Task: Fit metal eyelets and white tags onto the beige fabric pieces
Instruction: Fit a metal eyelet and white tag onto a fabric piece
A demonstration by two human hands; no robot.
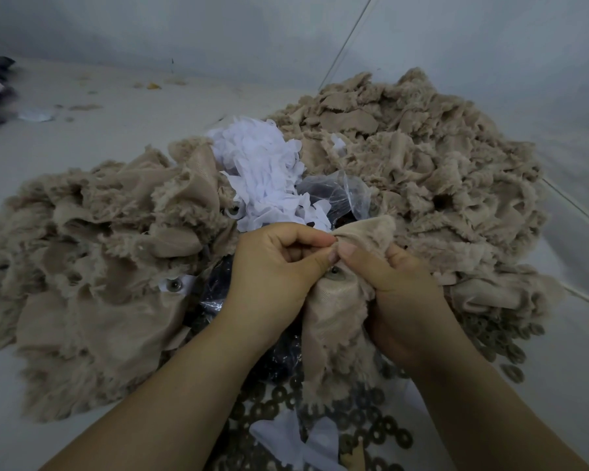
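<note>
Hands pinched on one beige fabric piece (323, 317): my left hand (272, 266) and right hand (391, 283) should keep it taut around the metal eyelet (334, 272) between my thumbs.

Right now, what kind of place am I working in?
Probably a small garment or soft-goods piecework area, on a floor or low surface. Heaps of beige fabric pieces, a pile of white tags and loose metal rings surround the hands.

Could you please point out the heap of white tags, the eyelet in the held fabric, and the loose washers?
white tags (259, 164): head view, middle of heap.
eyelet (334, 271): head view, its metal face.
washers (385, 428): head view, one ring.
</note>
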